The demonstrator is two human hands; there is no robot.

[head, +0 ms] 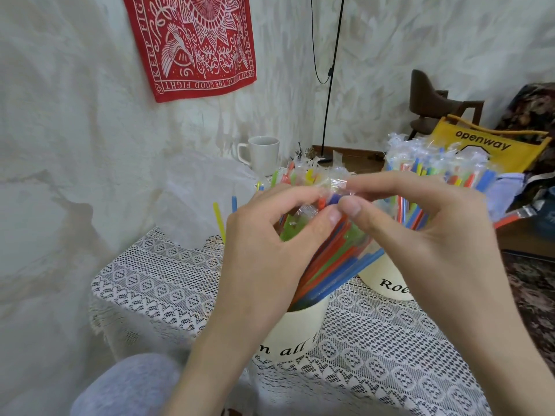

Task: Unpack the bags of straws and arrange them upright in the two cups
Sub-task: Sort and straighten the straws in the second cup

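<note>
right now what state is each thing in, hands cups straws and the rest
left hand: fingers pinching the straw wrapper
right hand: fingers pinching the same wrapper
straw wrapper: held between both hands over the near cup
near cup: upright, full of leaning straws
far cup: upright, packed with wrapped straws
white mug: upright, handle to the left
lace cloth: spread flat over the table

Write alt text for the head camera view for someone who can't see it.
Two hands, left hand and right hand, pinch the clear wrappers of coloured straws standing in a cream cup on a lace tablecloth. A second cup of straws stands behind, right.
</note>
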